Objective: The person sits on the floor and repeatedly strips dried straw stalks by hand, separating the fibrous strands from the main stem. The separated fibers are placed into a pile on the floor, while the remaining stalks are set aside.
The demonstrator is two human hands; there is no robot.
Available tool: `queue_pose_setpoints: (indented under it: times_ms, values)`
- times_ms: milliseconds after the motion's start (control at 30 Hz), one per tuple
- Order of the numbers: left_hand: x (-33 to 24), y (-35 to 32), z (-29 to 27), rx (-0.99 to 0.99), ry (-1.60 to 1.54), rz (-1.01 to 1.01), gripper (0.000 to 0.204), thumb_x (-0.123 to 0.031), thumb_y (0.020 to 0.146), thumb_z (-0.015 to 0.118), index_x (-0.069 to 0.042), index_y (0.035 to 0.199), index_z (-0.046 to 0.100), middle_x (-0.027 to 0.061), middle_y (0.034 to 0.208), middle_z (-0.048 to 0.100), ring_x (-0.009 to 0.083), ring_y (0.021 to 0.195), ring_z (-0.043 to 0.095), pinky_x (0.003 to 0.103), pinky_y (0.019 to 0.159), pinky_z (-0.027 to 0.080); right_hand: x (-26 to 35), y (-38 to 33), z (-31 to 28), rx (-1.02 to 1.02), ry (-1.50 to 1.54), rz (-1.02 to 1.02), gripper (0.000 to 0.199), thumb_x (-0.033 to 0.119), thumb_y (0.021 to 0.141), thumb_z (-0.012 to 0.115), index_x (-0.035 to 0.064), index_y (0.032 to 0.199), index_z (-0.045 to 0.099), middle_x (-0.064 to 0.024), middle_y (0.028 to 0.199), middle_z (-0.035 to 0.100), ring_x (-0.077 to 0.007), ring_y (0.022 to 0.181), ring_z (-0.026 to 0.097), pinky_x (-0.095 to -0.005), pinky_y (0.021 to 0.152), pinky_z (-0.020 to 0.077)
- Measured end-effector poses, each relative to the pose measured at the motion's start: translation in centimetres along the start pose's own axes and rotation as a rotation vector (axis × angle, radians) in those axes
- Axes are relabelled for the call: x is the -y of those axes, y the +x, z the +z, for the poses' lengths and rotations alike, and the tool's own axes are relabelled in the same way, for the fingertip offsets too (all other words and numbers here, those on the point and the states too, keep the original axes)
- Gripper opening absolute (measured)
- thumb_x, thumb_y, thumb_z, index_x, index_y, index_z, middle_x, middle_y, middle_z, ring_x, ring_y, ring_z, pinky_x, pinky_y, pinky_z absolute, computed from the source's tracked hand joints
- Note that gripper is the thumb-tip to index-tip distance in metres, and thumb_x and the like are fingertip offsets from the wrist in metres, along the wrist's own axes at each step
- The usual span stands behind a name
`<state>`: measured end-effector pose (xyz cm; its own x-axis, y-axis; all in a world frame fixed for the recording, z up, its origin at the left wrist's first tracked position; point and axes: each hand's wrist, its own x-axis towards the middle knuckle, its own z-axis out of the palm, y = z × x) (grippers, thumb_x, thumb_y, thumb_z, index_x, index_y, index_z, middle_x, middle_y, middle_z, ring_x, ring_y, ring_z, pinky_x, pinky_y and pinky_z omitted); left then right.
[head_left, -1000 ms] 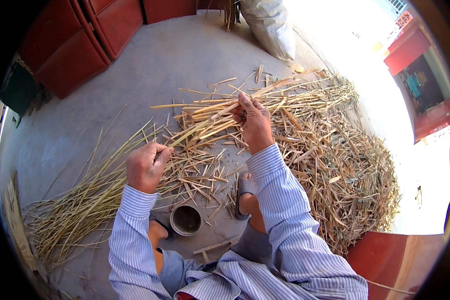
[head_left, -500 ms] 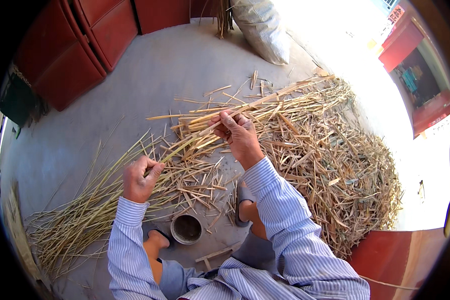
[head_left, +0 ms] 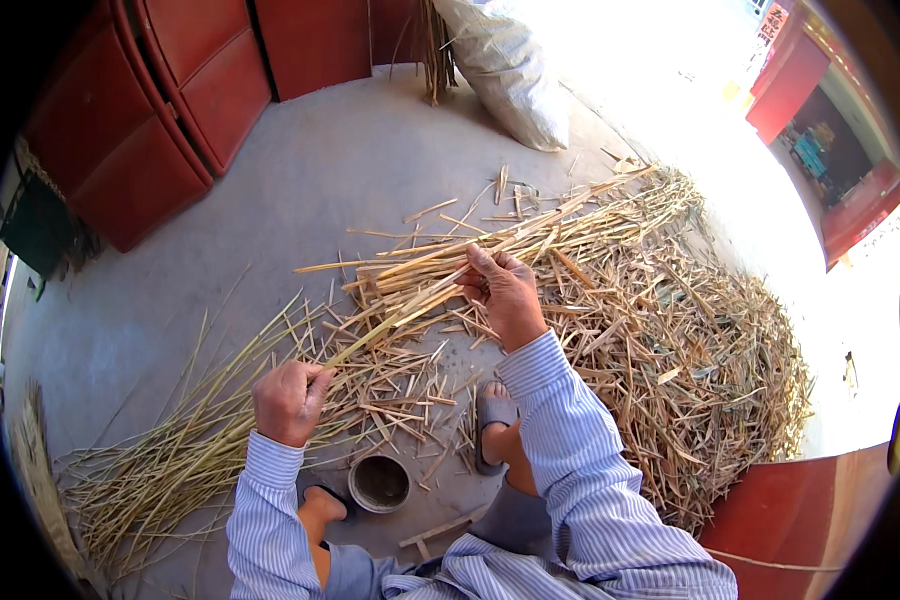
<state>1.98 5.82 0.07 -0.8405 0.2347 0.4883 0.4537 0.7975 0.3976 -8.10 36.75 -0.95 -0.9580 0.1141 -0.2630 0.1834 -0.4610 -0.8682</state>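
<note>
Stalk [head_left: 355, 346] stretches slantwise between both hands, over litter strewn on the floor [head_left: 300, 190]; left hand [head_left: 288, 402] grip pinches its lower stretch; right hand [head_left: 508, 292] grip pinches farther up; I see broken-straw heap [head_left: 715, 390] rightward, round bowl [head_left: 380, 484] nearer the person.

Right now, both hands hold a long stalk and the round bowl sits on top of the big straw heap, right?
Not quite: in the head view, the round bowl sits on the floor between the feet, not on the heap. The left hand and right hand do hold a long stalk.
</note>
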Motion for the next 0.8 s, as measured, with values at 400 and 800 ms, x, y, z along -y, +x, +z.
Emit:
queue_pose_setpoints:
  times_ms: [400, 800]
  values:
    - [3.1, -2.1, -3.6, 0.082, -0.243, -0.308, 0.023, -0.017, 0.081, 0.077, -0.002, 0.075, 0.061, 0.0099, 0.062, 0.061, 0.0192, 0.053, 0.059, 0.031, 0.050, 0.044, 4.0, 5.0, -14.7, -0.532, 0.496, -0.374, 0.028, 0.031, 0.096, 0.061, 0.0046, 0.105, 0.060, -0.0078, 0.094, 0.067, -0.0141, 0.084, 0.065, -0.0232, 0.069, 0.0553]
    - [2.6, -1.8, -2.5, 0.035, -0.169, -0.218, 0.026, -0.020, 0.081, 0.077, -0.002, 0.073, 0.060, 0.0109, 0.062, 0.060, 0.0220, 0.053, 0.057, 0.033, 0.050, 0.042, -0.2, 0.8, -1.6, 0.119, 0.104, -0.136, 0.020, 0.021, 0.094, 0.065, 0.0037, 0.105, 0.061, -0.0099, 0.099, 0.071, -0.0138, 0.085, 0.069, -0.0224, 0.068, 0.0553]
